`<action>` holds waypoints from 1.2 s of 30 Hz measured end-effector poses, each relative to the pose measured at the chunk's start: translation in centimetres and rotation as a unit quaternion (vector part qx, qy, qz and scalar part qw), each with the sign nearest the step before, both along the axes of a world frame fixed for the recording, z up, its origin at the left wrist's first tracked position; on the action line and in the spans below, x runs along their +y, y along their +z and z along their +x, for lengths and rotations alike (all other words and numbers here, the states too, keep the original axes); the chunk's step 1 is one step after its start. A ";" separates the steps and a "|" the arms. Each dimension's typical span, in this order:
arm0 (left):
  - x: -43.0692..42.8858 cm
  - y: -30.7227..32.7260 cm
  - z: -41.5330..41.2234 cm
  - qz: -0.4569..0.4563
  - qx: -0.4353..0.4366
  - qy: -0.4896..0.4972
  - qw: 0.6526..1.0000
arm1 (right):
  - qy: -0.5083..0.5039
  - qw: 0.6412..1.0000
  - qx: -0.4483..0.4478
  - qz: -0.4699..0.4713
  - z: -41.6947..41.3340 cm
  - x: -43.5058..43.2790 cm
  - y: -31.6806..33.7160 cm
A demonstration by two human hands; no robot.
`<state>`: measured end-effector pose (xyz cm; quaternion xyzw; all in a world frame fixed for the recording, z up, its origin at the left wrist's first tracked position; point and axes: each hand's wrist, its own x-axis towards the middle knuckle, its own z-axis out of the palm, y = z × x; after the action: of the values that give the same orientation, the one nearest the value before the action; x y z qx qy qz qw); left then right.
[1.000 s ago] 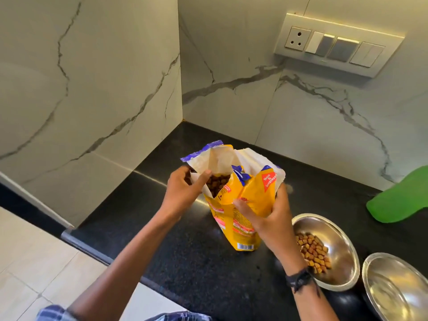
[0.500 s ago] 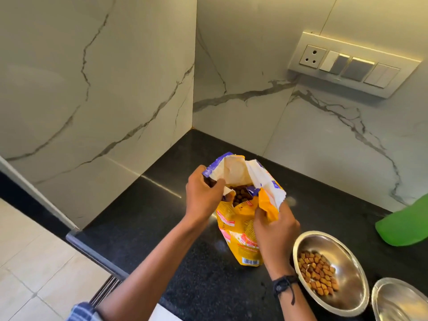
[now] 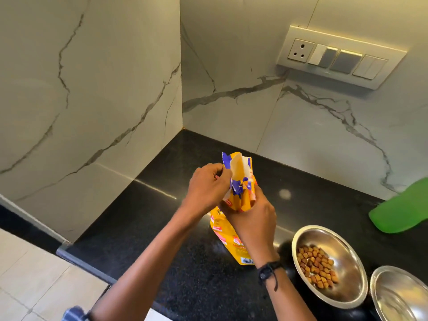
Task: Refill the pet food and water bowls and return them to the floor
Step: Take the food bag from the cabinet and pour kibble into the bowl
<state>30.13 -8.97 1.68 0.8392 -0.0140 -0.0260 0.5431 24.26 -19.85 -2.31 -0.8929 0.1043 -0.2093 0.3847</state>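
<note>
Where food bag (image 3: 228, 242) gaped, left hand (image 3: 206, 188), right hand (image 3: 252, 218) now pinch it closed (together).

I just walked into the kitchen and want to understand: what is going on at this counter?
A person holds a yellow and purple pet food bag upright on the black stone counter. The left grip pinches its torn top edge; the right grip squeezes the neck, so the mouth is nearly shut. Right of the bag, a round steel bowl holds brown kibble. A second steel bowl beside it shows no kibble; water I cannot tell.
</note>
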 end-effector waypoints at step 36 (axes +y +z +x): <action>-19.5 -7.2 -15.9 -0.395 0.222 -0.397 0.798 | -0.145 0.958 -0.014 0.246 -17.4 -23.6 14.2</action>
<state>14.19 -28.43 -5.50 0.4434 -0.2343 -0.4175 0.7577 6.90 -43.42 11.84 -0.7431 0.2753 -0.2428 0.5595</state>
